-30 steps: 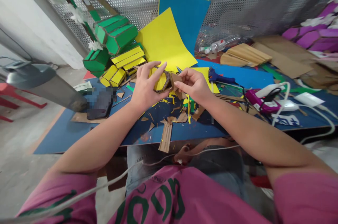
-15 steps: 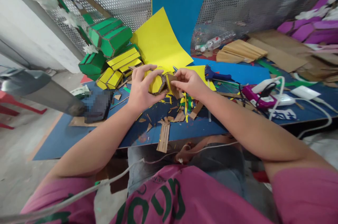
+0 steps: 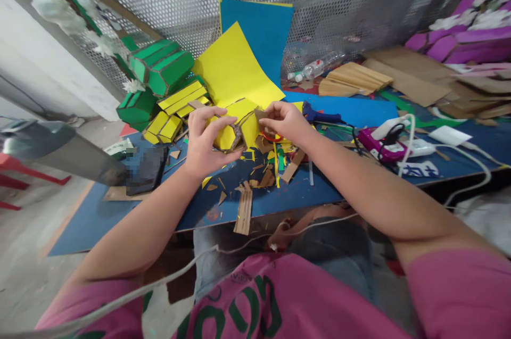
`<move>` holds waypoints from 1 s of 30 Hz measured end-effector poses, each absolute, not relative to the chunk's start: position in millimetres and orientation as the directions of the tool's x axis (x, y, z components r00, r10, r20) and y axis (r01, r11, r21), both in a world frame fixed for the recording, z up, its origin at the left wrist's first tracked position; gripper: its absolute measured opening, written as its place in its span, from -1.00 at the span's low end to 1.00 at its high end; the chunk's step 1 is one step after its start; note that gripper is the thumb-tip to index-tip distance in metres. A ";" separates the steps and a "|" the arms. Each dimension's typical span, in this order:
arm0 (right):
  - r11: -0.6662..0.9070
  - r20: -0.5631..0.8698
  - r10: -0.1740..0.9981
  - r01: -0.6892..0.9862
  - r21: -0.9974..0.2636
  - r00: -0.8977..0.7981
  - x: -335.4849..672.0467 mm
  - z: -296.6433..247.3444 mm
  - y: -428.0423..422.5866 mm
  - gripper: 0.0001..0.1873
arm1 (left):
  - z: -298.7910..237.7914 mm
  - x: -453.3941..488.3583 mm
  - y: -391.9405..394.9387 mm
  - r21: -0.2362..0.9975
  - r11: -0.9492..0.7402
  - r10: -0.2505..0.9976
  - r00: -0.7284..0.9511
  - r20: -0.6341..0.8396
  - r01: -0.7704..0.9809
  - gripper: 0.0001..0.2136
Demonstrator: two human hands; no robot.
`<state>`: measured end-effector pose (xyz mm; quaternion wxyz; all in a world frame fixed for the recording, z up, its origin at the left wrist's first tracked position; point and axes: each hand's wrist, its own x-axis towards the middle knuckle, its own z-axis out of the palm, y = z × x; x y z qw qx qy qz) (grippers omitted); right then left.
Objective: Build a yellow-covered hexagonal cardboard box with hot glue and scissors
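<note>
My left hand (image 3: 205, 142) curls around a small yellow hexagonal cardboard piece (image 3: 224, 138), its brown cut edge showing on the right side. Close beside it, my right hand (image 3: 284, 120) pinches a yellow-faced cardboard panel (image 3: 250, 129) between thumb and fingers. A narrow gap seems to lie between the two pieces. Under the right fingers shows a red ring-shaped handle (image 3: 272, 137), partly hidden. Scraps of cardboard (image 3: 267, 178) and yellow and green trimmings lie on the blue tabletop (image 3: 191, 206) below the hands.
Yellow cardboard forms (image 3: 163, 125) and green ones (image 3: 165, 70) are piled at left. Yellow (image 3: 237, 67) and blue sheets (image 3: 265, 30) lean on perforated metal. Rightward are a blue glue gun (image 3: 321, 115), a purple power strip (image 3: 379, 145) with cables and brown cardboard (image 3: 407, 73).
My right hand and its panel have shifted slightly, turning more of the panel's yellow face into view. The red handle now shows beneath the fingers. The whole view has moved a little.
</note>
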<state>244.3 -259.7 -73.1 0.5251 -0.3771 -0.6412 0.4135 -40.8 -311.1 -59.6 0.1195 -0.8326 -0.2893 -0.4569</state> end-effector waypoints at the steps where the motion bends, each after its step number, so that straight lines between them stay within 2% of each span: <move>1: 0.373 0.362 0.920 0.052 -0.927 -0.151 248.4 -73.7 -254.6 -0.57 | -59.1 -41.0 -311.4 0.073 -0.811 0.366 0.407 0.837 0.580 -0.29; 8: 0.348 0.343 0.935 0.051 -0.936 -0.096 276.1 -70.8 -233.6 -0.50 | -58.5 -44.2 -298.4 0.192 -0.776 0.431 0.283 0.857 0.600 -0.25; 12: 0.343 0.342 0.935 -0.009 -0.939 -0.092 276.4 -67.8 -239.1 -0.45 | -69.0 -54.6 -279.4 0.302 -0.750 0.533 0.267 0.803 0.589 -0.27; 17: 0.354 0.352 0.927 -0.006 -0.935 -0.132 269.3 -69.6 -244.5 -0.62 | -86.7 -75.1 -253.3 0.476 -0.697 0.651 0.195 0.733 0.537 -0.21; 22: 0.375 0.374 0.919 -0.020 -0.927 -0.127 265.8 -70.5 -246.5 -0.59 | -89.9 -85.1 -243.8 0.470 -0.669 0.679 0.216 0.701 0.576 0.05; 26: 0.383 0.381 0.916 -0.007 -0.924 -0.125 267.7 -68.0 -247.5 -0.57 | -87.8 -83.2 -248.6 0.484 -0.668 0.694 0.240 0.678 0.565 0.03; 30: 0.379 0.375 0.920 0.018 -0.925 -0.114 269.0 -65.2 -249.5 -0.61 | -85.4 -86.9 -247.2 0.552 -0.648 0.733 0.231 0.640 0.525 0.07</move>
